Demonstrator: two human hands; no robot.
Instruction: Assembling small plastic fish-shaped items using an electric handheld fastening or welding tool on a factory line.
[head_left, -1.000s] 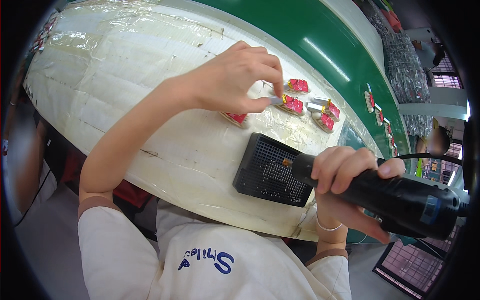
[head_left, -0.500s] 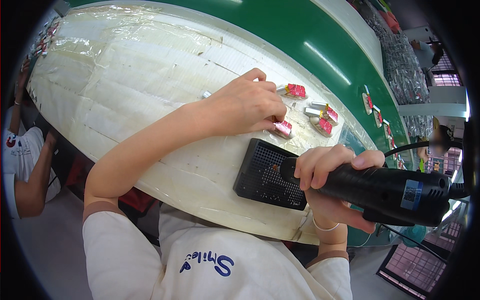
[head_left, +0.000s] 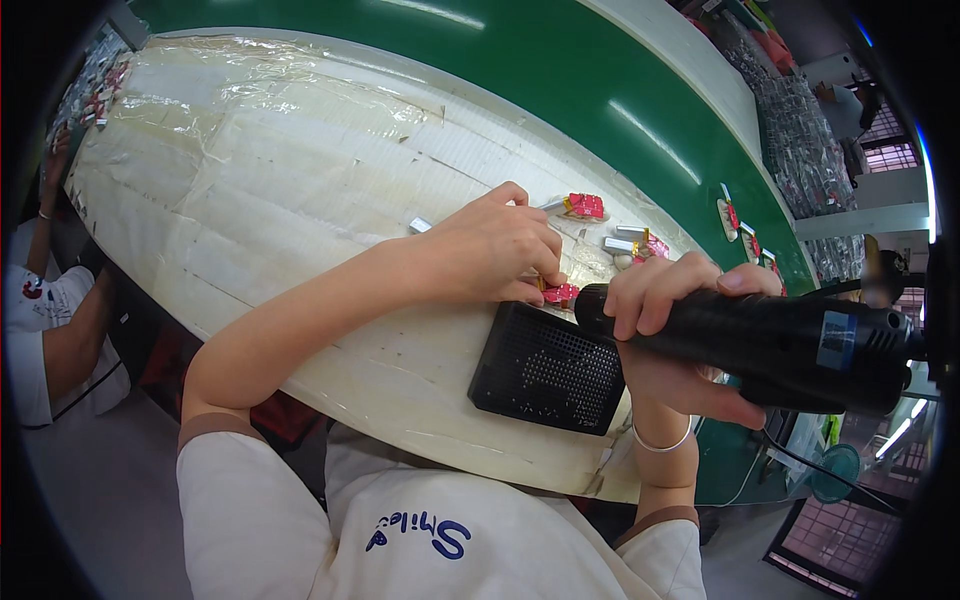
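Note:
My right hand [head_left: 665, 290] is wrapped round a black electric screwdriver [head_left: 770, 345], held almost level with its nose toward the left. That nose sits right beside a small red circuit board [head_left: 560, 294], and whether a bit touches the board cannot be seen. Thumb and fingers of my left hand [head_left: 490, 245] are closed on this board, steadying it low over the table. Just below lies a black perforated tray [head_left: 490, 385] with tiny pale screws in its holes. Past my left fingers rests another red board [head_left: 586, 206] with a silver battery cell.
More board-and-cell pieces [head_left: 630, 243] lie behind the screwdriver, and others [head_left: 728, 215] stand on the green surface [head_left: 560, 90] at the right. A silver piece [head_left: 420, 226] is beside my left wrist. Clear film covers the pale table [head_left: 270, 200]. Another person's arm [head_left: 75, 325] shows at far left.
The screwdriver has swung from above the tray up and to the left, bringing its nose to the red board. My left hand keeps its pinch on the board. The view has shifted slightly.

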